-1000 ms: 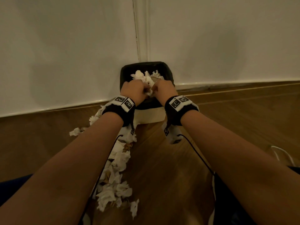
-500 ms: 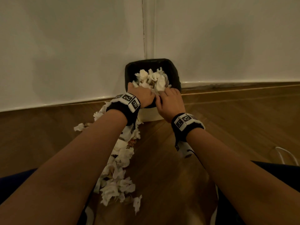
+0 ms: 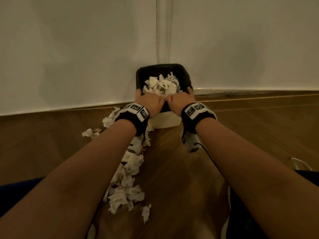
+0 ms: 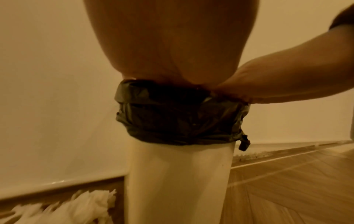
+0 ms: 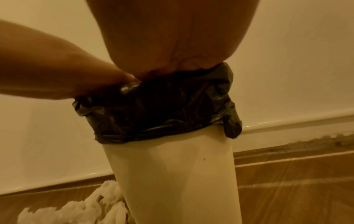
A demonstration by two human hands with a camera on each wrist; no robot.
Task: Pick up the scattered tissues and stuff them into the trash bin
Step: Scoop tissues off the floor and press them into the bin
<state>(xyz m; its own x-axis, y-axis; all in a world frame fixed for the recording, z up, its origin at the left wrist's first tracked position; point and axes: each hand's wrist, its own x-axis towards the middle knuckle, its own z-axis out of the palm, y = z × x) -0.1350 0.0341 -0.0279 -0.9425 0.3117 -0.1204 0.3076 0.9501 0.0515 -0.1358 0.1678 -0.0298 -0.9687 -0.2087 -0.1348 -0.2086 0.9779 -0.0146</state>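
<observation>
A white trash bin (image 3: 165, 120) with a black liner (image 3: 160, 66) stands against the wall and holds a heap of crumpled tissues (image 3: 161, 85). Both hands lie side by side on the bin's near rim. My left hand (image 3: 150, 100) and right hand (image 3: 179, 100) press on the near tissues with fingers spread toward the side rims; the fingertips are partly hidden. In the wrist views my left palm (image 4: 172, 45) and right palm (image 5: 172, 37) rest on the liner (image 4: 178, 115) (image 5: 159, 109). Scattered tissues (image 3: 127, 187) trail across the floor to the bin's left.
The bin sits where two white wall panels (image 3: 69, 49) meet, on a wooden floor (image 3: 172, 169). A white cable (image 3: 300, 163) lies at the far right. My dark-clothed legs (image 3: 17, 190) frame the bottom corners. Loose tissues (image 4: 67, 210) (image 5: 80, 210) lie by the bin's base.
A second ago both hands were fists holding tissues over the bin. The tissues now lie in the bin, and both hands have drawn back to the near rim and spread out.
</observation>
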